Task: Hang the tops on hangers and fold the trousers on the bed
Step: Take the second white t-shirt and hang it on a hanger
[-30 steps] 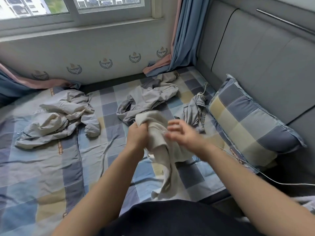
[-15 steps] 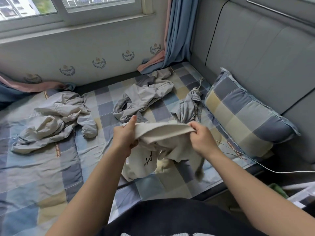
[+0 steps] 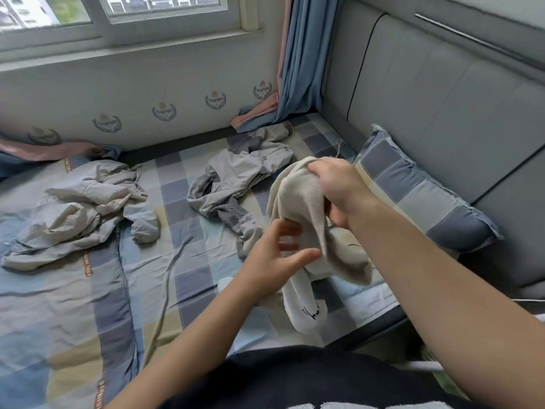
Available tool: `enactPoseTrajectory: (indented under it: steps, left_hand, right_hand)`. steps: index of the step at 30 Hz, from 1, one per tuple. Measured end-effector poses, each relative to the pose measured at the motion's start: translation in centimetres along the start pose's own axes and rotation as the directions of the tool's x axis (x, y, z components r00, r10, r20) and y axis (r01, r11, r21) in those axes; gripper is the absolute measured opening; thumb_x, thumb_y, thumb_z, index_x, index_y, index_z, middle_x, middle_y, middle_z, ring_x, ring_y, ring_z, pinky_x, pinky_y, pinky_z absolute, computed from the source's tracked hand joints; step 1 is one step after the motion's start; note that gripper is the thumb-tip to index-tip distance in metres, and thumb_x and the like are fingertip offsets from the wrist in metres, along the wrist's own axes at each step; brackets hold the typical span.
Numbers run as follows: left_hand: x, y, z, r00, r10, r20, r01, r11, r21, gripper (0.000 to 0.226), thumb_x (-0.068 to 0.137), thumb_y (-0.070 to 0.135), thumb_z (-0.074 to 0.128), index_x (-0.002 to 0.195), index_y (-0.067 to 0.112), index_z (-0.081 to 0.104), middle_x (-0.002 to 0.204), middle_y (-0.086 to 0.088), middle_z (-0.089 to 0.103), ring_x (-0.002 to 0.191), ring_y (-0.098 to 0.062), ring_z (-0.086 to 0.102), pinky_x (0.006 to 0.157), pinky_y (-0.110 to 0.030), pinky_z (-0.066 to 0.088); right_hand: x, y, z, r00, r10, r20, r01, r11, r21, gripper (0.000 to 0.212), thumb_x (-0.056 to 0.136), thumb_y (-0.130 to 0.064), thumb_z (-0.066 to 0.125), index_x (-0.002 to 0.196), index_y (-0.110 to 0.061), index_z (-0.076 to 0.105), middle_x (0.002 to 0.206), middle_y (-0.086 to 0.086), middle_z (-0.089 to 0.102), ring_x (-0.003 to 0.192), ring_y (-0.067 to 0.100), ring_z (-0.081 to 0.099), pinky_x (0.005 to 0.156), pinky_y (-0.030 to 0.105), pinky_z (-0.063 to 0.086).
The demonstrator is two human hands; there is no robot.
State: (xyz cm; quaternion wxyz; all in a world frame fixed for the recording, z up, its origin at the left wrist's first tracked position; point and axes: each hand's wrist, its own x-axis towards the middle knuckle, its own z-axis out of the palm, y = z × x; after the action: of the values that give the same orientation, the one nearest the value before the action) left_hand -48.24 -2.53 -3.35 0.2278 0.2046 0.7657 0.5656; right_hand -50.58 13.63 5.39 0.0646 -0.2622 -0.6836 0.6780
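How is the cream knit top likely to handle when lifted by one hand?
Probably floppy: gripped by the right hand, the cream top droops in loose folds toward the bed. It looks light, since one hand holds it up. The ribbed knit likely isn't slippery.

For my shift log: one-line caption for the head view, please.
Right hand grips a cream garment above the checked bed; left hand spread open beside its hanging folds.
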Motion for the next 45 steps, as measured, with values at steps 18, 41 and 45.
enactPoseTrajectory:
  steps: [18,41,45]
  left_hand:
    - [1.9,-0.8,-2.2,0.879,-0.243,-0.41,0.132,0.951,-0.28,0.019,0.096,0.023,0.059,0.081,0.019,0.068,0.079,0.005,0.07,0.077,-0.012,0.061,0.072,-0.034,0.051]
    - [2.7,5.7,-7.0,0.815,-0.555,-0.167,0.13,0.456,-0.881,0.02,0.105,0.009,0.046,0.119,0.013,0.059,0.12,-0.018,0.068,0.102,-0.033,0.07,0.065,-0.045,0.062]
    - [3.1,3.8,-7.1,0.769,-0.601,-0.22,0.139,0.492,-0.859,0.018,0.1,0.004,0.054,0.093,0.02,0.054,0.108,-0.016,0.067,0.099,-0.031,0.071,0.068,-0.043,0.063]
  right_hand:
    - [-1.8,4.3,0.0,0.959,0.146,0.245,-0.208,0.946,0.249,0.015,0.104,-0.012,0.044,0.102,-0.009,0.058,0.114,0.017,0.071,0.103,0.031,0.068,0.097,0.054,0.052]
    - [-1.1,17.7,-1.7,0.998,-0.03,0.061,0.056,0.879,-0.474,0.032,0.1,-0.031,0.051,0.075,-0.013,0.057,0.066,-0.003,0.056,0.066,0.015,0.049,0.058,0.034,0.034]
    - [-1.1,14.7,-1.9,0.987,-0.149,0.066,0.163,0.907,-0.389,0.045,0.103,-0.038,0.051,0.064,-0.018,0.043,0.057,-0.008,0.042,0.054,0.005,0.035,0.054,0.029,0.028]
